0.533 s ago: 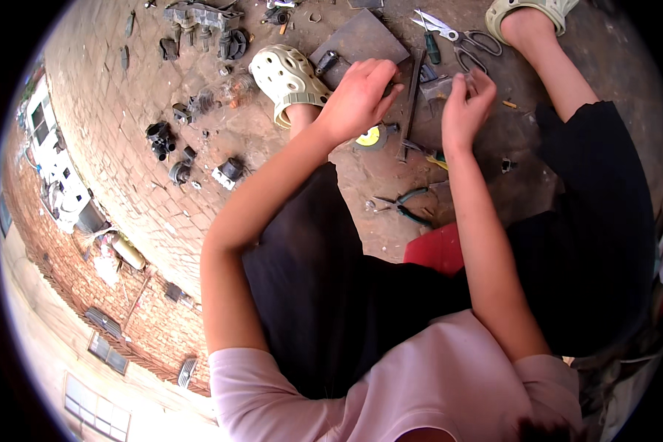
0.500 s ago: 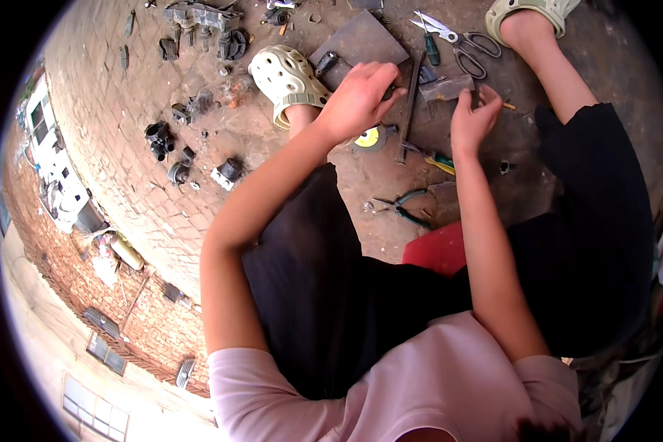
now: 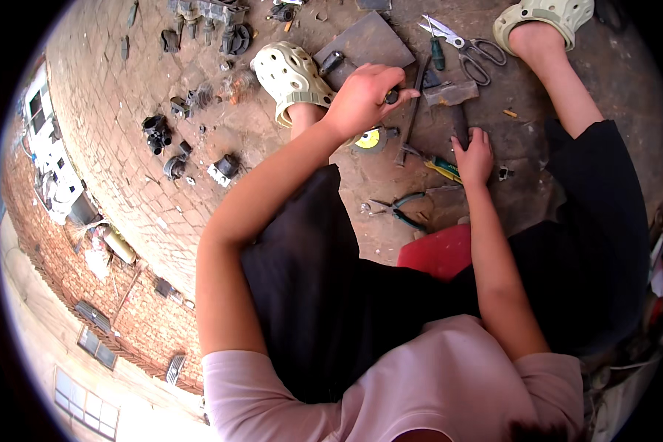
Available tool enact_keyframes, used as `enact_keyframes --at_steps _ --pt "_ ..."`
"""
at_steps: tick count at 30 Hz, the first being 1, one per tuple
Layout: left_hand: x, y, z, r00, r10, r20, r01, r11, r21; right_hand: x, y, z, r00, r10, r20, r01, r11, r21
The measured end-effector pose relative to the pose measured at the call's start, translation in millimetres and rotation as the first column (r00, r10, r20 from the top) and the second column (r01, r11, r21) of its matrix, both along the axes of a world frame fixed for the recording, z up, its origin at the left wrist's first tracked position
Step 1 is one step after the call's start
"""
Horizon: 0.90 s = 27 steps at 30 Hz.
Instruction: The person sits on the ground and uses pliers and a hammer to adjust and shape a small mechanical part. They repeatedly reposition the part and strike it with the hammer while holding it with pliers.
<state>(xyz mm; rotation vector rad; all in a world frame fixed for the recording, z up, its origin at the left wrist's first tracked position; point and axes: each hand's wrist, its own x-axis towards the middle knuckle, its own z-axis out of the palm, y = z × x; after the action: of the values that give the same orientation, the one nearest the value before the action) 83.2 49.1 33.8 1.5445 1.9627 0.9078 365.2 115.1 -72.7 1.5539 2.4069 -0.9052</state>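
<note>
My left hand (image 3: 367, 99) is closed around a small dark cylindrical piece (image 3: 392, 96) whose rounded end shows by the thumb. The rest of that piece is hidden in the fist. It hovers by the lower edge of a flat metal plate (image 3: 379, 44). My right hand (image 3: 474, 158) grips the dark handle of a hammer (image 3: 451, 93), its blocky head pointing away from me. Another dark cylindrical part (image 3: 331, 62) rests at the plate's left corner, against my clog. Just left of the hammer lies a long metal bar (image 3: 414, 110).
Large scissors (image 3: 468, 48) and a green-handled screwdriver (image 3: 437, 53) lie beyond the hammer. Nearer me are green-handled pliers (image 3: 398, 206), a yellow-green tool (image 3: 446, 169), a yellow-centred disc (image 3: 370, 138) and a red seat (image 3: 438, 252). Black parts (image 3: 156, 134) lie scattered at left.
My right hand has drawn back from beside the hammer head and now holds its handle. The left hand stays near the plate, with the dark piece's end more exposed.
</note>
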Motion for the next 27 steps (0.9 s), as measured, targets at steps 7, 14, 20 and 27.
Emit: enact_keyframes --at_steps 7,14,20,27 --pt "1.2 0.1 -7.1 1.000 -0.014 0.009 0.013 1.000 0.012 -29.9 13.4 24.7 0.990 -0.129 -0.060 0.089 0.888 -0.451" --pt "-1.2 1.1 -10.6 1.000 0.019 -0.025 -0.020 1.000 -0.011 -68.1 49.1 47.7 0.427 -0.668 0.609 -0.123 -0.710 -0.693" --pt "-6.9 0.3 -17.3 0.997 0.075 0.013 -0.076 0.996 0.038 -81.6 28.4 107.7 0.668 -0.742 -0.063 0.168 0.233 -0.958" --pt "-15.0 -4.2 -23.4 0.991 0.114 0.063 -0.120 0.989 0.090 -88.7 11.5 177.6 0.668 -0.594 -0.448 -0.033 0.578 -0.815"
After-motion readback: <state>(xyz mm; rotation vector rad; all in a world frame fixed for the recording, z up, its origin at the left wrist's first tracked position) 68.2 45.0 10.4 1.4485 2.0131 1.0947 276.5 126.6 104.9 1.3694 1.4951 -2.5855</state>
